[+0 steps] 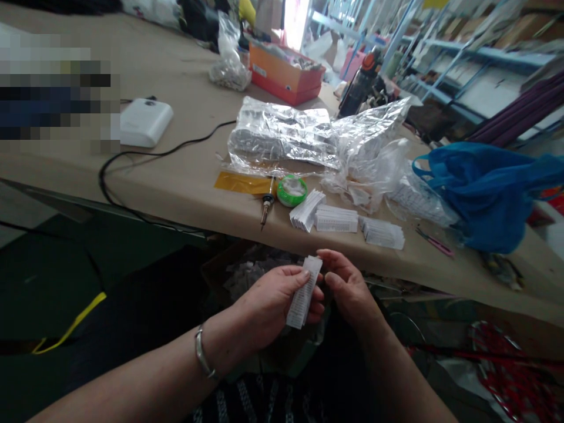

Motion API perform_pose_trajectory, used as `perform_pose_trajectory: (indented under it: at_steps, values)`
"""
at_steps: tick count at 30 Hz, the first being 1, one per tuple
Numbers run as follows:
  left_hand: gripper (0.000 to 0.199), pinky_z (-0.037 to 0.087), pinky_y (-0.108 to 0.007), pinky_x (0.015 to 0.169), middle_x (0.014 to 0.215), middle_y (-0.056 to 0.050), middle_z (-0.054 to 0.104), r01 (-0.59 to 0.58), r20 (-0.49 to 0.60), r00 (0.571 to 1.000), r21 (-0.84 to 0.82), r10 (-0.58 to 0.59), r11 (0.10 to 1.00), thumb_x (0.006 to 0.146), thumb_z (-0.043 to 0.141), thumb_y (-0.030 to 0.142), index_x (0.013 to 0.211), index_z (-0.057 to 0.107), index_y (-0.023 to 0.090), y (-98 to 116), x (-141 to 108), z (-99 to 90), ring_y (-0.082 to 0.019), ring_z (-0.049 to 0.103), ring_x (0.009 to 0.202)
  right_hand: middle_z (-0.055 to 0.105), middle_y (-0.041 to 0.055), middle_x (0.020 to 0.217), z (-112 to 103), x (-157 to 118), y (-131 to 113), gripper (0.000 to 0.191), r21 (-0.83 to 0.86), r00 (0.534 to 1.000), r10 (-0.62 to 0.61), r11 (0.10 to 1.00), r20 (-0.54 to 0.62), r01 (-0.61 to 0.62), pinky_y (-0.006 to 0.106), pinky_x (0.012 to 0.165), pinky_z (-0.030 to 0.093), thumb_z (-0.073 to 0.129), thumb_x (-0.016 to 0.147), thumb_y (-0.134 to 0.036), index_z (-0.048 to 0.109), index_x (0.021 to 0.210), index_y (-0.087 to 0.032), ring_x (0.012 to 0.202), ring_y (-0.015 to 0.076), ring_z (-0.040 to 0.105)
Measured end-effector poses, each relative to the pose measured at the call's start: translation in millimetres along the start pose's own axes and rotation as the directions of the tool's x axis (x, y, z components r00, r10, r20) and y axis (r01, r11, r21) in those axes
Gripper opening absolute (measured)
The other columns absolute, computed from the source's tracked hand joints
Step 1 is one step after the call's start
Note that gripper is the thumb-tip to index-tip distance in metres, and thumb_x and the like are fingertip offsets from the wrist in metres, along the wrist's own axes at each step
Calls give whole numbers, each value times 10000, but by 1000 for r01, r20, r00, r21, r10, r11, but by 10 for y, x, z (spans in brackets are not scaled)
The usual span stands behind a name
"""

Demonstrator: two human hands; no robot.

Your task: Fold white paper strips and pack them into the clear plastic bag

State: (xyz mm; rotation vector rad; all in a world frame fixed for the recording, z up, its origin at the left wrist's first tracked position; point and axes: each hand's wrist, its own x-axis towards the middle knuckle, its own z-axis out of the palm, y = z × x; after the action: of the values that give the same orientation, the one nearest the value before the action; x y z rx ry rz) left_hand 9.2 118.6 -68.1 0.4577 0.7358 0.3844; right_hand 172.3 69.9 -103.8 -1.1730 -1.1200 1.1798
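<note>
My left hand (282, 299) is closed on a small stack of printed white paper strips (303, 296), its thumb lying across them. Just to the right, my right hand (350, 288) has its fingers curled near the top of the strips; whether they pinch anything is too small to tell. Beyond my hands, along the table's front edge, lie a fanned stack of labels (307, 210) and two more flat stacks (336, 219), (382, 233). A green tape roll (291, 190) and a soldering iron (267, 202) lie to their left.
On the table (194, 76) are a white box (146, 122), a black cable, clear plastic bags (282, 132), an orange box (285, 73), a blue bag (489, 188) and pink-handled snips (436, 242). An open container (215, 270) of scraps stands below my hands.
</note>
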Motion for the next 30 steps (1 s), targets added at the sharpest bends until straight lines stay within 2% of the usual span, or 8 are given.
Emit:
perform_pose_trajectory:
  at_steps: [3,5,12,19,22,24,27,30]
  values:
    - [167,497,-261,529,681,-60,623,41,68,997,23,-43,999,874,515,250,867,591,102,-55,-28,-13,-142,603,533,618,69,1076,-9,73,-11,554,256,916,193,921,352,-293,276,811,478,741,708,-406,571,1192,-196,904,175,601]
    - [163,492,-257,523,683,-63,623,67,93,993,32,-70,997,872,514,241,897,593,100,-91,-37,-24,-138,598,528,607,88,1126,4,102,2,520,302,876,194,887,441,-348,275,829,471,766,678,-351,615,1139,-166,946,189,598]
    - [171,496,-287,541,712,-86,640,152,138,977,67,-160,986,880,491,247,950,559,106,-163,-87,-53,-158,613,537,559,101,1217,44,97,121,240,358,848,182,847,498,-392,309,887,456,741,697,-249,685,902,-137,1045,221,568]
    - [200,481,-268,543,656,-48,603,140,228,964,0,-136,990,824,581,302,802,568,104,-277,-81,-143,-149,604,536,569,90,1216,67,75,147,219,377,842,169,836,512,-398,334,900,456,772,686,-268,666,844,-160,1060,226,574]
    - [243,473,-257,523,636,-32,580,117,222,968,9,-116,993,778,636,338,762,570,104,-282,-93,-177,-141,589,525,572,92,1210,79,62,97,320,289,831,205,872,517,-395,339,897,460,758,705,-299,654,979,-172,1047,219,577]
    - [244,474,-254,525,656,-23,576,107,188,976,8,-106,994,763,657,339,772,568,112,-263,-105,-194,-140,593,542,581,80,1195,83,35,35,456,212,861,210,917,463,-338,344,893,464,742,726,-319,591,1142,-210,1035,211,579]
    - [229,479,-255,542,682,-15,576,88,150,985,1,-88,996,766,660,329,777,567,120,-222,-120,-209,-135,598,553,567,56,1206,82,-25,-80,470,-37,961,97,995,261,-90,351,934,440,686,791,-314,526,1230,-262,1061,200,556]
    - [226,474,-256,543,669,-13,577,79,126,989,-1,-78,997,758,668,324,768,573,119,-195,-129,-210,-127,587,534,544,76,1213,91,-74,-181,390,-440,977,-75,884,198,157,371,975,406,623,848,-307,539,1223,-239,1105,217,518]
